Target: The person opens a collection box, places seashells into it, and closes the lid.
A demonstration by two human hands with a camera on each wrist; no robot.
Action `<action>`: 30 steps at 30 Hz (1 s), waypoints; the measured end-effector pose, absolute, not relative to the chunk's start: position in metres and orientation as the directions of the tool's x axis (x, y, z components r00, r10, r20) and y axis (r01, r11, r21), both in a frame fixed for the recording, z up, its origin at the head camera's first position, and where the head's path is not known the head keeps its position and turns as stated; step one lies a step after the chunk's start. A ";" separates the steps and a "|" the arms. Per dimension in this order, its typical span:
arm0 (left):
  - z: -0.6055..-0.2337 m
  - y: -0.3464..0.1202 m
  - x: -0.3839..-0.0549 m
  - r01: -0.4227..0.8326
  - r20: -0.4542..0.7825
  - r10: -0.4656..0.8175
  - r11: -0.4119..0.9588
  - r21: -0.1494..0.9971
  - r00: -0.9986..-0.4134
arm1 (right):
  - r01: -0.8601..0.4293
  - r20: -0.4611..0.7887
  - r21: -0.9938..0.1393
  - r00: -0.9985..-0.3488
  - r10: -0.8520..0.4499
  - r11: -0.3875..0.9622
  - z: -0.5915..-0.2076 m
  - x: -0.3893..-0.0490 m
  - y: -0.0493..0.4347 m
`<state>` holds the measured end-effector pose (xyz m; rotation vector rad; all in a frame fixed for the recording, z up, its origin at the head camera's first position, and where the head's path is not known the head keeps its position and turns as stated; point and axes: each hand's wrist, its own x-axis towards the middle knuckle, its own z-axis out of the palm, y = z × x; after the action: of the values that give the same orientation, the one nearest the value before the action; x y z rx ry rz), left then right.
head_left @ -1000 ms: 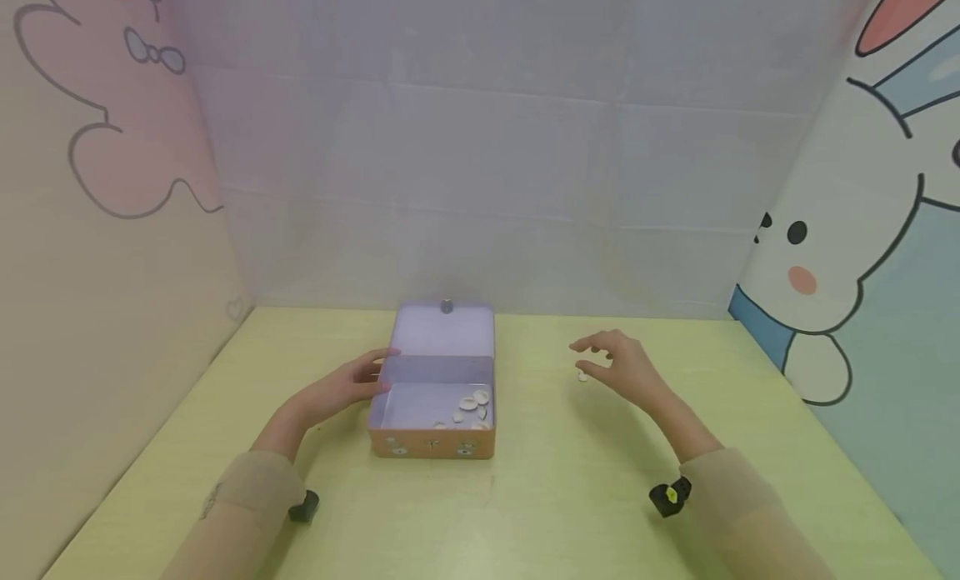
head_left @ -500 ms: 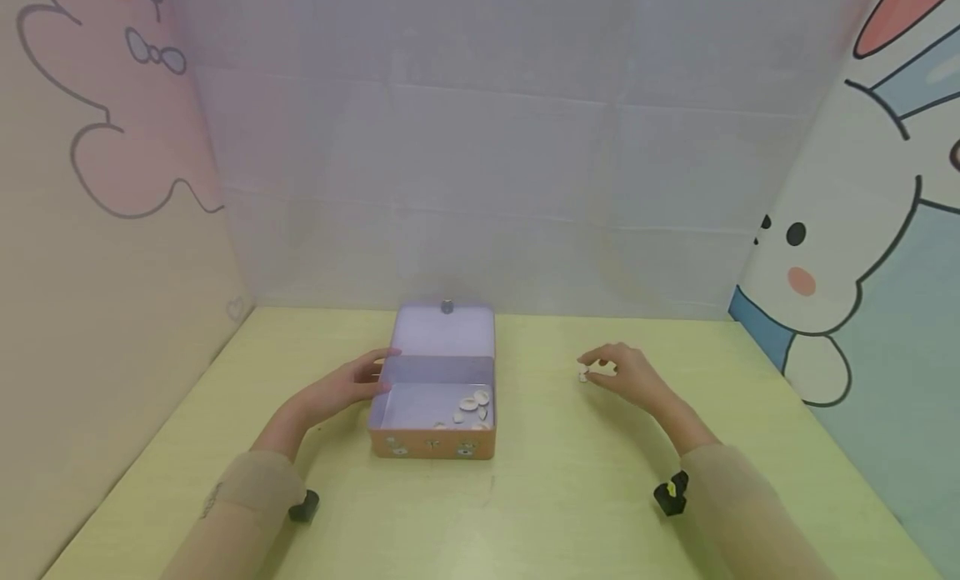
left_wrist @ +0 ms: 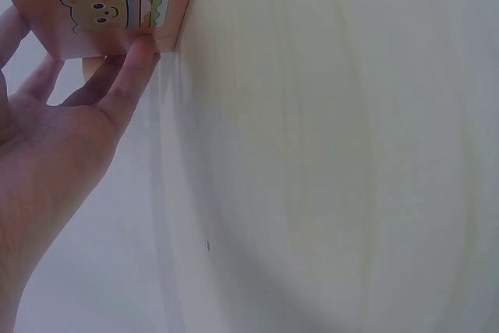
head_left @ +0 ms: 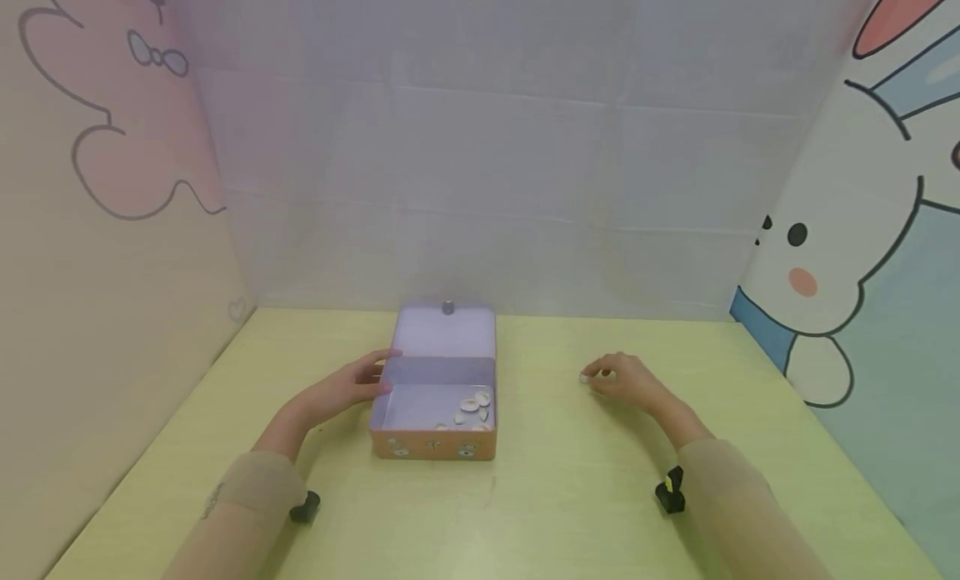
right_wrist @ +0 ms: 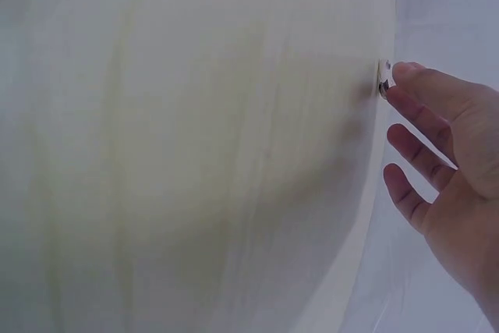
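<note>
Nearest, behind the hands: two beige sleeves (head_left: 251, 488), with a black device worn at each wrist. Between the hands and closer to the left: one rectangular box (head_left: 433, 445), standing on the pale yellow table (head_left: 540, 497), orange outside, lilac inside, printed with small figures, a bear's face among them on the side by the left hand (head_left: 330, 394). That hand is spread, its extended fingers laid against the box. Inside, on the half toward the right hand: several small white shells (head_left: 470, 405), oval, some shown with pale brownish openings. Well apart from the box: the right hand (head_left: 628, 384), by whose thumb and forefinger one small white piece (right_wrist: 383, 76), dark-marked, is pinched at the table. Beyond both hands: the lid (head_left: 447, 332), thrown back, lilac, fitted with a round metal clasp (head_left: 448, 308); then a plain, creased backdrop (head_left: 480, 163).
</note>
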<state>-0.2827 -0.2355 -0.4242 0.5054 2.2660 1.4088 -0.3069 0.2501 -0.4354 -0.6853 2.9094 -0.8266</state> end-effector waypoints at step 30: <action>-0.432 -0.238 -0.291 0.074 -0.167 0.509 0.421 0.904 -0.845 | -0.471 0.130 -0.467 -0.873 -0.469 0.748 -0.449 -0.318 0.247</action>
<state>-0.2908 -0.2385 -0.4317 0.4961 2.2618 1.4087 -0.3177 0.2472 -0.4488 -0.7912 2.9412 -0.7882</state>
